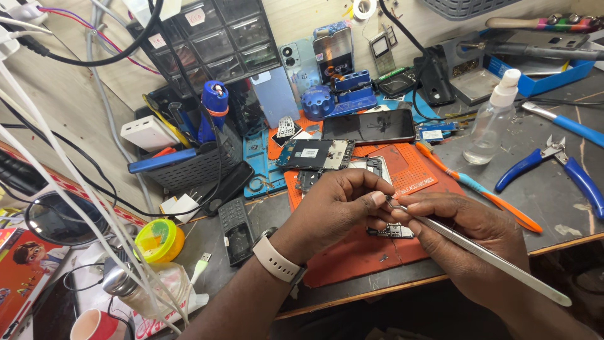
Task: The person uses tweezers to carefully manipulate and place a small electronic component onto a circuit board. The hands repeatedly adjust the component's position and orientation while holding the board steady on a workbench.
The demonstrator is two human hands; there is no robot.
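My right hand [469, 236] grips long metal tweezers [491, 258], with their tips pointing up-left to where my fingers meet. My left hand [333, 208], with a pale watch strap [275, 258] on the wrist, pinches a tiny part at the tweezer tips; what the part is cannot be made out. Both hands hover over an orange work mat [377, 252]. Under them lies a small circuit board [391, 232]. Beyond the hands rest an opened phone frame [314, 154] and a dark smartphone [368, 126].
An orange-handled brush [478, 189], blue-handled pliers [566, 167] and a clear spray bottle [494, 119] lie to the right. A black keypad phone [236, 230], yellow tape roll [159, 239], tool basket [189, 164] and white cables [75, 208] crowd the left. Parts drawers [220, 38] stand behind.
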